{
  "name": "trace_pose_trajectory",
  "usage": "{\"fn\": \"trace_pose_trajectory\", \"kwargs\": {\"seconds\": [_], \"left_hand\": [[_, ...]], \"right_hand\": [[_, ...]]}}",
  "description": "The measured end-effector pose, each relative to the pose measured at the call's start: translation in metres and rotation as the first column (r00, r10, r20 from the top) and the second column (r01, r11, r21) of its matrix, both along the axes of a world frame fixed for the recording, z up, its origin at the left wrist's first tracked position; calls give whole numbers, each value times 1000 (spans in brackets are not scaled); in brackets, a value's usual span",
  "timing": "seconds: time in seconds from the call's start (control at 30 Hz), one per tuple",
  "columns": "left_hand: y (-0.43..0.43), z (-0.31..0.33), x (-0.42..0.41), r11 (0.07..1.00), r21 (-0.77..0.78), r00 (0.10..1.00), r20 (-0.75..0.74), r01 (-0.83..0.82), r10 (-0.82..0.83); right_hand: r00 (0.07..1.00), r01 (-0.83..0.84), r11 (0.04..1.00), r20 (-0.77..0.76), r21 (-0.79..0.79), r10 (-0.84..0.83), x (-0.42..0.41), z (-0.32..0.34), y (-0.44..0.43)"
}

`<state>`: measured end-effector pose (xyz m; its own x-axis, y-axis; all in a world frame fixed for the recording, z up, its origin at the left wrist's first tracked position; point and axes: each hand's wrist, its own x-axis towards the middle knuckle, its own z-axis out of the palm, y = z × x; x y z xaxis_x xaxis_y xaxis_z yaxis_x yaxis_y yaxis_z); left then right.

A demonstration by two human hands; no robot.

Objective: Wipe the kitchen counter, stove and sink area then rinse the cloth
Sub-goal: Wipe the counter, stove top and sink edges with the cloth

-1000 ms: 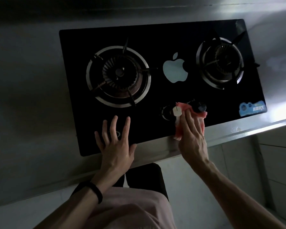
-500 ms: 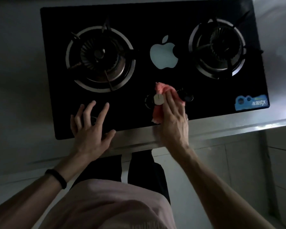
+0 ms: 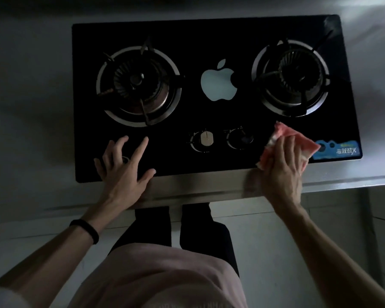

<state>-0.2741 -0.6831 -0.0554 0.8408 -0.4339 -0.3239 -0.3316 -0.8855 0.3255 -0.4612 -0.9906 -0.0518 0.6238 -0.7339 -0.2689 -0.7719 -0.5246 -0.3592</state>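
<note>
At the near edge of the stainless-steel tabletop, the left hand stays spread flat on the front left corner of the black glass stove, holding nothing. The right hand, fingers laid flat on the folded pink cloth, has slid it rightward off the two knobs, so the beige knob and dark knob now show. The cloth has reached the front right corner, touching a blue sticker. The knob strip looks done; the rest of the tabletop and the sink likely remain. Beyond the stove, bare steel runs into a dim room.
</note>
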Motion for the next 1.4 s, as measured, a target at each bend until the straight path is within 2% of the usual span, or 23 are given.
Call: {"fn": "trace_pose_trajectory", "kwargs": {"seconds": [0.2,0.37,0.53,0.6,0.67,0.77,0.87,0.93,1.03,1.1,1.23,1.3,1.4], "left_hand": [[-3,5,3,1000,-6,999,-26,-25,25],[-3,4,3,1000,3,999,-29,-18,19],[-1,3,4,1000,15,999,-36,5,-4],[-2,3,3,1000,31,999,-38,7,-6],[-4,4,-1,999,38,1000,-28,9,-7],[-11,10,-13,998,-6,998,36,57,-57],[-33,14,-34,987,-46,986,76,153,-149],[-55,15,-46,984,-72,986,52,162,-159],[-87,12,-53,993,-76,995,-17,93,-94],[-100,8,-53,997,-40,997,-43,65,-66],[-108,3,-52,998,17,997,-47,61,-60],[-108,3,-50,998,33,998,-46,49,-47],[-110,3,-48,997,62,998,-50,40,-37]], "right_hand": [[970,-183,983,168,26,176,10,-3,130],[937,-329,935,172,132,305,11,-8,178],[788,-606,795,154,31,596,-18,-22,190],[798,-593,805,159,27,582,-20,-27,172],[845,-521,853,154,29,512,-28,-28,150],[937,-341,940,93,22,338,-56,-24,104],[985,-169,986,15,5,169,-79,-17,46],[995,-100,995,-12,16,100,-84,-16,26],[1000,-19,1000,-25,14,19,-72,-16,38],[998,-61,998,-1,13,61,-58,-13,69],[912,-393,918,148,57,382,-35,-12,153],[901,-421,902,162,99,403,-30,-11,165],[898,-431,899,128,79,420,-37,-9,141]]}}
